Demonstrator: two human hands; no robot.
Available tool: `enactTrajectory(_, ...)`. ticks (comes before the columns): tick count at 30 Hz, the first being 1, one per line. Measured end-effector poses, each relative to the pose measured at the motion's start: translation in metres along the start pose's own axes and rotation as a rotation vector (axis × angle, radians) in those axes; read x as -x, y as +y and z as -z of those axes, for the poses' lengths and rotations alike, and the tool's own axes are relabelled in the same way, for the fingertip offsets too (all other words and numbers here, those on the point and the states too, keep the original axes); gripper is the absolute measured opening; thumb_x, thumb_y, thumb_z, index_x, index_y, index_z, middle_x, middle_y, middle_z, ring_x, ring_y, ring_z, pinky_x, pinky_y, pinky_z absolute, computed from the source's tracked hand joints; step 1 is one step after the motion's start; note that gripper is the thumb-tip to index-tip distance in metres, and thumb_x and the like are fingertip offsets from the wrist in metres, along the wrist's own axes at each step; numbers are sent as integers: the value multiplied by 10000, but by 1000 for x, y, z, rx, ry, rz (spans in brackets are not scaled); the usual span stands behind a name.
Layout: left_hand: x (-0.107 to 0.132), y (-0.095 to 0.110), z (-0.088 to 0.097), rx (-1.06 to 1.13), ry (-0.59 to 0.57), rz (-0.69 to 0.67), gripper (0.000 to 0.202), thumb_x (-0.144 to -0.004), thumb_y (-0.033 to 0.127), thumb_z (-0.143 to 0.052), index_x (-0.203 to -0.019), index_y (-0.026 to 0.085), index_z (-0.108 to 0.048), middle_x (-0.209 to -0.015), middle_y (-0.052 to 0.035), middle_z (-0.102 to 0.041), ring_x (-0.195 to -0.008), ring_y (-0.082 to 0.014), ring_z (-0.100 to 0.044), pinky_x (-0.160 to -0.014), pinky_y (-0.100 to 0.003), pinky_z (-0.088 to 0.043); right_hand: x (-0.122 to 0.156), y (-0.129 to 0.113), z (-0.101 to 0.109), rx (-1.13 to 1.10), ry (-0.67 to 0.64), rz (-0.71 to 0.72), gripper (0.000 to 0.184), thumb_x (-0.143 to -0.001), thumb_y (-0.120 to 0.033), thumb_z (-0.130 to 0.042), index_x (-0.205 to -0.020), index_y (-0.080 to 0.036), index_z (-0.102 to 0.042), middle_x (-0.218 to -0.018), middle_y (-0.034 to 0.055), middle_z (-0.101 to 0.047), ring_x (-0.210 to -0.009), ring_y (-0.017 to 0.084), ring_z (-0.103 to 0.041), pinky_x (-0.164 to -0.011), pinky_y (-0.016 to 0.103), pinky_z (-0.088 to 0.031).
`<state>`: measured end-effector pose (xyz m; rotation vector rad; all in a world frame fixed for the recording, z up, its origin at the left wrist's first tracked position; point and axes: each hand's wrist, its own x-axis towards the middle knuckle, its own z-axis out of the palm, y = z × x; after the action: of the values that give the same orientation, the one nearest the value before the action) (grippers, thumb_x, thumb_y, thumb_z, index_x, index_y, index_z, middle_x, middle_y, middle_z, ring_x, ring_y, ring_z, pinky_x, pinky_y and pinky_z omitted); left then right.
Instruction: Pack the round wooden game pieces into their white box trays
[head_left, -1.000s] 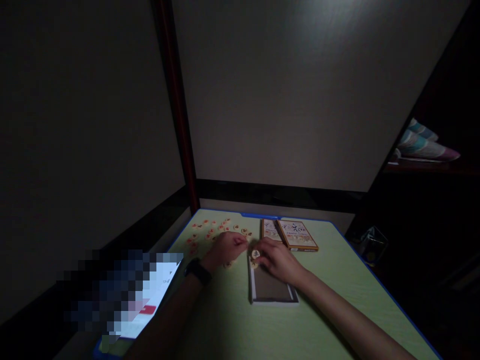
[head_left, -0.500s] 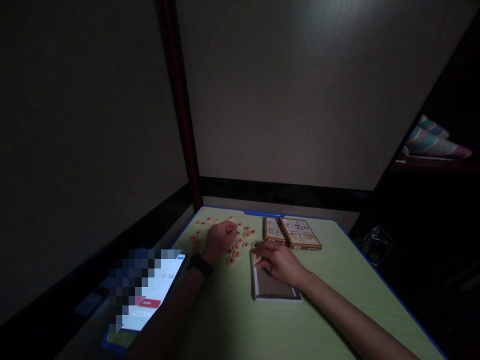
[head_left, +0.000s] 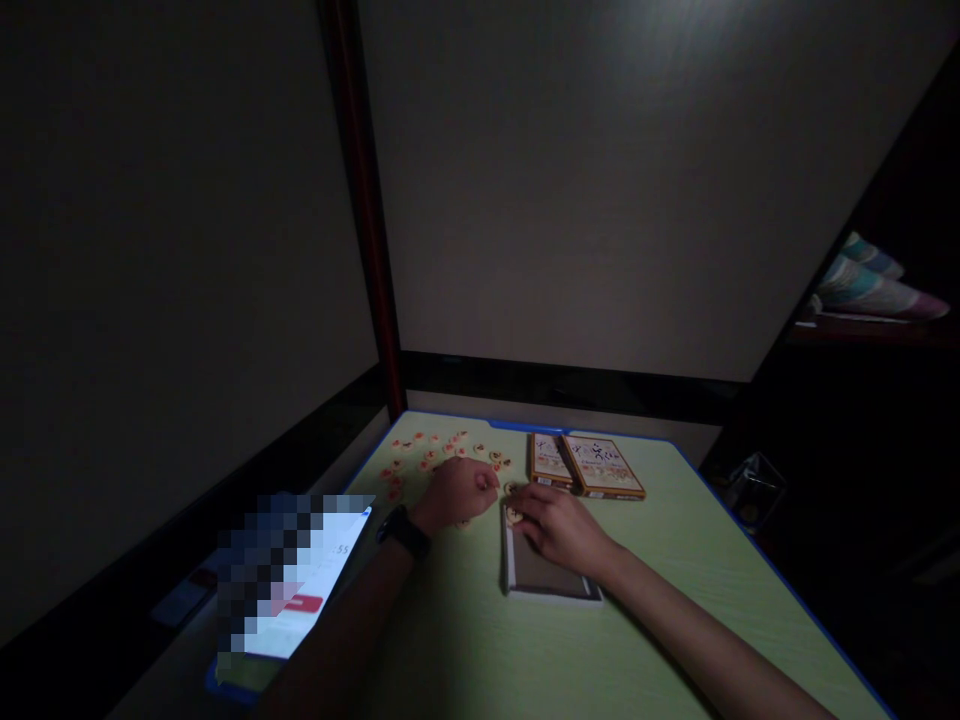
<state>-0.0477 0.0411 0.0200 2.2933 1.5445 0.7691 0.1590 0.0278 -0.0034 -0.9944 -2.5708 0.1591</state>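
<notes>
Round Chinese chess pieces (head_left: 426,462) with red or dark characters lie scattered over the left side of the green table (head_left: 675,620). Over the near pieces is my left hand (head_left: 461,490), its fingers curled closed; what they hold, if anything, is hidden. My right hand (head_left: 559,520) rests at the far left corner of a shallow brown tray with white edges (head_left: 551,575). Its thumb and fingers are on one dark-marked chess piece (head_left: 514,514) at that corner. Another loose piece (head_left: 511,488) lies just beyond the tray.
Behind the tray are two printed Chinese chess box parts (head_left: 604,466), side by side. A lit phone-like screen (head_left: 300,590) stands at the table's left edge, beside my left forearm. Walls close off the back and left. A clear plastic bag (head_left: 757,490) is off the right edge.
My left hand has moved right and a little nearer, now covering pieces that showed before. My right hand stays at the tray corner on the same piece.
</notes>
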Motion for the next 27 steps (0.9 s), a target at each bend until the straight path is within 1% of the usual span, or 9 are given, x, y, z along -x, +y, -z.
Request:
enactTrajectory(5, 1, 1, -2, -83, -45, -5, 239, -692, 177, -561, -801, 191, -774, -693, -6, -726, -621, -138, -610, -634, -219, -444, 0, -9, 4, 78, -42, -40, 256, -908, -234, -562, -1139, -191, -664, -1087, 87, -666, -973, 220, -637, -842, 318, -510)
enactTrajectory(10, 0, 1, -2, -120, -44, -7, 208, -720, 189, -565, -773, 199, -766, -743, -14, -743, -684, -148, -633, -673, -226, -445, 0, -10, 3, 83, -41, -55, 276, -908, -268, -569, -1160, -190, -650, -1115, 95, -660, -995, 235, -632, -850, 333, -513)
enactTrajectory(12, -2, -1, 0, -151, 8, 65, 215, -759, 195, -541, -765, 198, -755, -769, -22, -747, -714, -152, -643, -688, -230, -443, 0, -9, 3, 55, -39, -50, 309, -908, -268, -564, -1199, -192, -636, -1130, 93, -659, -1005, 240, -633, -864, 342, -514)
enactTrajectory(14, -4, -5, 3, -203, 108, 209, 251, -815, 209, -496, -802, 194, -746, -800, -37, -747, -749, -163, -653, -707, -242, -449, 0, -9, 4, 5, -24, -44, 337, -897, -248, -572, -1225, -190, -626, -1156, 91, -657, -1030, 242, -629, -893, 345, -507)
enactTrajectory(16, -7, -12, 8, -251, 208, 344, 284, -861, 218, -452, -895, 192, -733, -862, -51, -746, -813, -181, -662, -742, -259, -462, 0, -10, 7, -58, 1, -35, 365, -867, -209, -594, -1230, -186, -624, -1176, 88, -656, -1055, 239, -622, -923, 340, -495)
enactTrajectory(18, -8, -20, 15, -298, 266, 397, 308, -883, 204, -425, -1010, 190, -705, -968, -65, -733, -910, -195, -661, -802, -272, -472, -1, -12, 12, -124, 24, -22, 393, -827, -158, -614, -1219, -184, -630, -1169, 85, -662, -1041, 225, -627, -922, 326, -492)
enactTrajectory(22, -6, -32, 36, -434, 226, 428, 329, -898, 172, -399, -1077, 183, -675, -1121, -100, -669, -972, -224, -658, -843, -307, -490, -3, -11, 22, -222, 61, 4, 384, -790, -127, -627, -1169, -187, -650, -1070, 77, -691, -881, 190, -653, -803, 297, -516)
enactTrajectory(25, -3, -33, 50, -486, 177, 508, 334, -906, 163, -381, -1068, 190, -671, -1089, -108, -675, -940, -253, -674, -792, -334, -512, -15, -5, 27, -221, 131, -17, 296, -836, -165, -600, -1121, -193, -675, -1040, 76, -708, -906, 194, -656, -818, 300, -501)
enactTrajectory(27, -1, -34, 56, -493, 178, 545, 323, -899, 163, -400, -1080, 200, -664, -1081, -107, -684, -942, -259, -677, -781, -333, -520, -34, -1, 30, -158, 137, -53, 266, -869, -164, -554, -1097, -185, -689, -1039, 80, -717, -928, 191, -658, -837, 288, -484)
